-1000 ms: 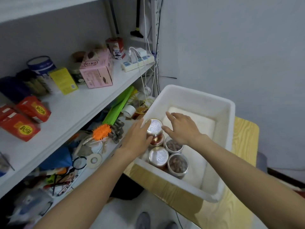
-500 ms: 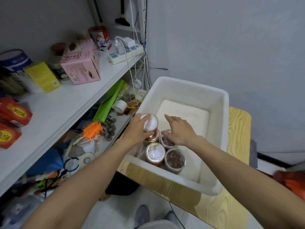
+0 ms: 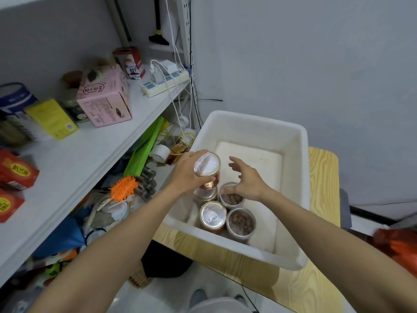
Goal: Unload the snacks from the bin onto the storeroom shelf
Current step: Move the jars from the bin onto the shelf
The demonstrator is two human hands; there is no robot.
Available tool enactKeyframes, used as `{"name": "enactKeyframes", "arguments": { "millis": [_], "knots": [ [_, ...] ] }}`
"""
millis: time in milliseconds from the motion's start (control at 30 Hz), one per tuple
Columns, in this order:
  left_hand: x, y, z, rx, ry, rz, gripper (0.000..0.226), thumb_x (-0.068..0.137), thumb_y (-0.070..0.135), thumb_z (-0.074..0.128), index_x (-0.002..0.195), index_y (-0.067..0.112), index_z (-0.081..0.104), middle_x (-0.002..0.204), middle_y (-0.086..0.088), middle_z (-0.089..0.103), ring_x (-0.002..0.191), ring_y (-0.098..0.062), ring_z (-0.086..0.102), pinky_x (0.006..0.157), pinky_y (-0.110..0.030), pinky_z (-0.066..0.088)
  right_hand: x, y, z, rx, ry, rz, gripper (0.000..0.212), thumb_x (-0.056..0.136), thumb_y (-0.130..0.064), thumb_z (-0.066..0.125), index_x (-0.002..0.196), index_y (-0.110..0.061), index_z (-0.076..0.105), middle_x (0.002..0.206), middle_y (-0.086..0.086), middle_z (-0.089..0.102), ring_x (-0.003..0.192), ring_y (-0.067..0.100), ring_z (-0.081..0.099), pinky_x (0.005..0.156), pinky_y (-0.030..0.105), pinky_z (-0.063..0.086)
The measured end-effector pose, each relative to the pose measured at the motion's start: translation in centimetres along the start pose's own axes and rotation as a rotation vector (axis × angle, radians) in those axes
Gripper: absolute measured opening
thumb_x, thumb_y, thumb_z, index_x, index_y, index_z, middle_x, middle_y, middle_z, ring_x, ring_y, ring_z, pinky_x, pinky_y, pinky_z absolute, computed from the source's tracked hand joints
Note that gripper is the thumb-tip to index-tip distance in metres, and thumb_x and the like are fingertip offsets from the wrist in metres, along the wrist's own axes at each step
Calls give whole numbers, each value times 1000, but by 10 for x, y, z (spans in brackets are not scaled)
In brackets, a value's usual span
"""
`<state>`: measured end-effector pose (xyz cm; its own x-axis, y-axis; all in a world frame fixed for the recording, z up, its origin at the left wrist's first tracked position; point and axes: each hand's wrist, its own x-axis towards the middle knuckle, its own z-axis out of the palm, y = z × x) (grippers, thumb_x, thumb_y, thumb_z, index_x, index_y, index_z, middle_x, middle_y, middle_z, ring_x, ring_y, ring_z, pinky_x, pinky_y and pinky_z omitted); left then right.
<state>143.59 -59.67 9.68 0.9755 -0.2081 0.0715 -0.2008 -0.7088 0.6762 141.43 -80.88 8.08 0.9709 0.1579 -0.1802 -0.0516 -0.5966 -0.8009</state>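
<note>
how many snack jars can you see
5: one jar in the left hand, four in the bin: two foil-topped jars, two nut jars. Others may be hidden.

Soft, even, fairly bright light from above. The space under the shelf (image 3: 90, 159) is dim; the bin (image 3: 303, 177) holds faint shadows. The can (image 3: 207, 164) glints on top. Wide-angle bending curves the edges, and the corners look soft.

held jar (image 3: 207, 164): side mostly covered by the left grip (image 3: 187, 175).
jar under the grip (image 3: 206, 194): only a foil sliver shows.
red boxes (image 3: 17, 175), far left of the grip: cut off at the edge.
orange object (image 3: 397, 247), far right: blurred, cut off.
</note>
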Motion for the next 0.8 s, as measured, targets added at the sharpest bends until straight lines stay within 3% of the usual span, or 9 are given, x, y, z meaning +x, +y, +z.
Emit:
{"name": "enactKeyframes", "arguments": {
  "millis": [133,167,267,333,533,633,800],
  "knots": [
    [3,13,-10,-12,4,91,71,64,37,91,128,27,62,129,5,54,115,-5,47,87,1,30,2,-5,3,170,77,-91,111,49,-30,100,145,-21,45,140,-5,56,129,8,51,107,39,45],
    [3,17,-10,-2,-5,117,70,63,39,91,126,27,63,130,5,55,116,-6,48,90,-2,31,4,-6,4,192,87,-128,106,47,-29,100,141,-22,49,135,-9,60,125,5,54,106,39,47],
    [1,26,-12,-32,-10,165,70,61,42,92,124,25,66,129,3,57,119,-12,52,102,-26,40,5,-8,8,289,137,-196,100,43,-23,100,133,-20,56,121,-9,67,114,5,62,102,35,50],
    [-1,29,-12,-63,9,177,68,61,40,92,122,23,67,126,3,59,117,-11,53,101,-27,41,3,-10,9,329,178,-220,102,41,-21,101,133,-18,57,119,-6,69,112,9,64,98,32,52],
    [-2,33,-5,-92,-18,162,69,62,32,93,124,22,66,129,4,56,118,-5,49,96,-1,28,-2,-9,11,373,276,-231,91,45,-11,100,128,-21,63,112,-6,72,105,12,67,90,27,55],
    [1,34,-7,-93,-98,152,79,64,34,92,134,25,58,135,6,53,124,-5,46,107,-21,35,-5,-8,10,341,306,-227,87,46,-14,99,125,-25,64,111,-10,72,105,7,67,91,27,55],
    [-3,21,-8,-63,-130,99,87,71,35,88,145,29,44,137,9,46,119,-11,50,98,-34,48,-7,-3,2,325,381,-157,86,44,-23,100,123,-28,64,108,-15,70,102,-2,64,91,20,53]
  ]
}}
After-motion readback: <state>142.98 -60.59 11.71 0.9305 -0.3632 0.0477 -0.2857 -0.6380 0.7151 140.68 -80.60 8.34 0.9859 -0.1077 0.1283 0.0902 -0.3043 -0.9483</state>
